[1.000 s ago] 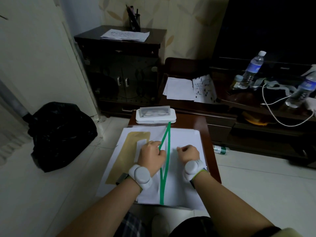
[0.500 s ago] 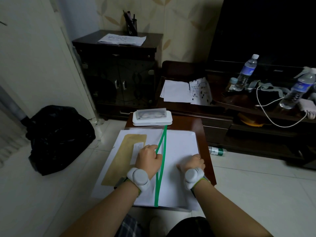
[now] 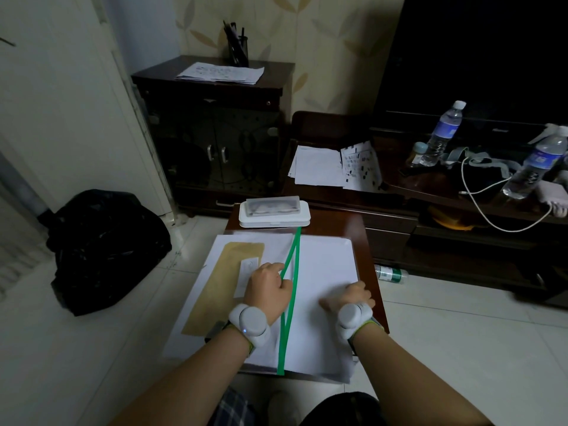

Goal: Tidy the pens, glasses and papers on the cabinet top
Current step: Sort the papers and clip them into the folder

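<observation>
Securing the paper stack (image 3: 325, 272) at worktop (image 3: 367, 241) centre, left hand (image 3: 270, 289) fingers pinch the green elastic band (image 3: 293, 262), right hand (image 3: 349, 298) clenched at 4 o'clock pressing the sheets; next, likely seat the band flat.

Right hand (image 3: 349, 298): shifted from beside the green elastic band (image 3: 290, 290) to the near right edge of the white paper stack (image 3: 325, 265). Left hand (image 3: 269, 290): pulls one band strand further leftward.

Dim, flat indoor light, deep shadow at upper right, wide-angle bending at the edges, mild softness throughout.
</observation>
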Tool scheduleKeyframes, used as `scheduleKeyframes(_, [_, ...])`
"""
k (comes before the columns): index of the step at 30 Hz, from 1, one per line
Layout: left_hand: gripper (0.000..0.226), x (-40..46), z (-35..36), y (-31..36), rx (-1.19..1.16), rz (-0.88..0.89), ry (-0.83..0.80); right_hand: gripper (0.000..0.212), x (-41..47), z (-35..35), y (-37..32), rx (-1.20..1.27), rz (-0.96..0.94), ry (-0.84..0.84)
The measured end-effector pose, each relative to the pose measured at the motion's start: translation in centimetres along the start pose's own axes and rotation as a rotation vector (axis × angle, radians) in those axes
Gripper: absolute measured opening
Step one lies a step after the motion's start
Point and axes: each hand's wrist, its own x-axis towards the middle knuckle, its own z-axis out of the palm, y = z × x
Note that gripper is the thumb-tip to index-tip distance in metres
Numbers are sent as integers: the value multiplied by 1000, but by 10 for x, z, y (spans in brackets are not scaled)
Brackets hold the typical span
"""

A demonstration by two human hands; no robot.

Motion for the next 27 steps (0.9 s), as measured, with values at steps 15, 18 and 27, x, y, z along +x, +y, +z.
scheduleKeyframes(15, [40,2,-1,-3,6,5,-11,38,-3,-8,8,55,-182,-45])
scheduleKeyframes(18, [40,2,-1,-2,8,-15,-24,15,1,-14,9,223,-221,-89])
scheduleKeyframes(27, [29,2,1,4,46,-39,-65,28,7,-43,25,311,-214,43])
